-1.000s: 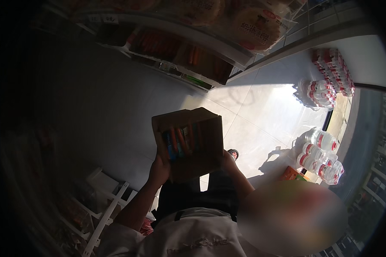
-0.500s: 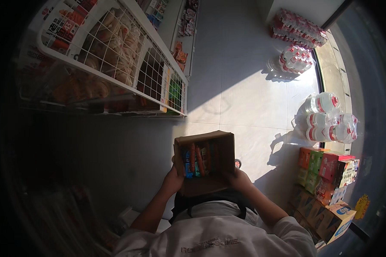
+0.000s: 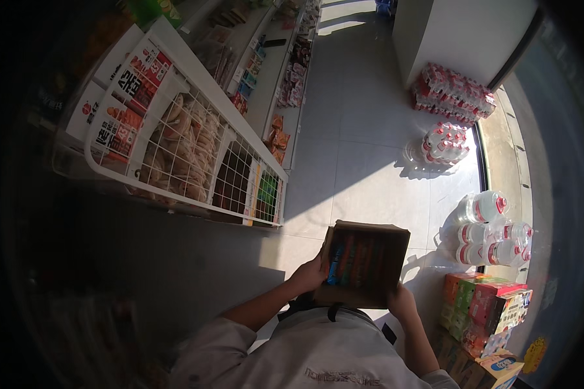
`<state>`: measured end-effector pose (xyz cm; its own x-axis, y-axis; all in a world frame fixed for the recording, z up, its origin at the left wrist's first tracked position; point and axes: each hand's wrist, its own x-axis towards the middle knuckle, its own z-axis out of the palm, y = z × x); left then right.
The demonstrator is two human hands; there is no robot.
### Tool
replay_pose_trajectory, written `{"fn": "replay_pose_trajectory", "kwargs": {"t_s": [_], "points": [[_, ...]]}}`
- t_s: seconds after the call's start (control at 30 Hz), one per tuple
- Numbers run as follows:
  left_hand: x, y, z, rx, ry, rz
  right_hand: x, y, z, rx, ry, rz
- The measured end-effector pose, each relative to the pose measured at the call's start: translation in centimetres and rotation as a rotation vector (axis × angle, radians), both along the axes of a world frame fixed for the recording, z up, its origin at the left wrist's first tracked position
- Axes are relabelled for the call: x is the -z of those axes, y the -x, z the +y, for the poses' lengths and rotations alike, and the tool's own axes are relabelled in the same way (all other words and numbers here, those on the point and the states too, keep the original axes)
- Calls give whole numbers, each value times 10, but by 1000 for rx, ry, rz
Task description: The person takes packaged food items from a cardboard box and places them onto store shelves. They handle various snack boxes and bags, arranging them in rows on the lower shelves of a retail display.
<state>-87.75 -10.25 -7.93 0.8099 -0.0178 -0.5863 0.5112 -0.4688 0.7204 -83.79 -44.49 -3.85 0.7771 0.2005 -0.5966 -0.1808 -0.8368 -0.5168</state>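
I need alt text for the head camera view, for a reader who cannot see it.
Seen from above, a person's left hand and right hand hold an open cardboard box of colourful packets in a shop aisle. A white wire snack rack stands to the left; bottled water packs sit to the right.

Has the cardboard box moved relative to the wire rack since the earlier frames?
Yes. The cardboard box, held by the left hand and right hand, now sits below-right of the white wire rack, which was out of view a second ago.

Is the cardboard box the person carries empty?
No, the cardboard box held by both hands holds a row of colourful packets.
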Motion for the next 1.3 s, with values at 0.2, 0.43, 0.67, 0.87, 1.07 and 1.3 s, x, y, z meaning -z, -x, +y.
{"fn": "replay_pose_trajectory", "kwargs": {"t_s": [0.2, 0.43, 0.67, 0.87, 1.07, 1.3], "points": [[-17, -94, 16, 48, -48, -44, -1, -74, 13, -54, 6, -14], [-41, -216, 37, 149, -217, -134, -15, -167, 27, 22, -117, -46], [-52, -360, 49, 38, -209, -160, -10, -331, 50, 37, -137, 26], [-53, -466, 78, -111, -224, -172, -9, -524, 75, -177, -280, -2], [-123, -568, 80, -371, -191, -5, -59, -677, 113, -449, -194, -114], [-90, -675, 125, -462, -165, -169, -70, -825, 174, -597, -156, -142]]}}
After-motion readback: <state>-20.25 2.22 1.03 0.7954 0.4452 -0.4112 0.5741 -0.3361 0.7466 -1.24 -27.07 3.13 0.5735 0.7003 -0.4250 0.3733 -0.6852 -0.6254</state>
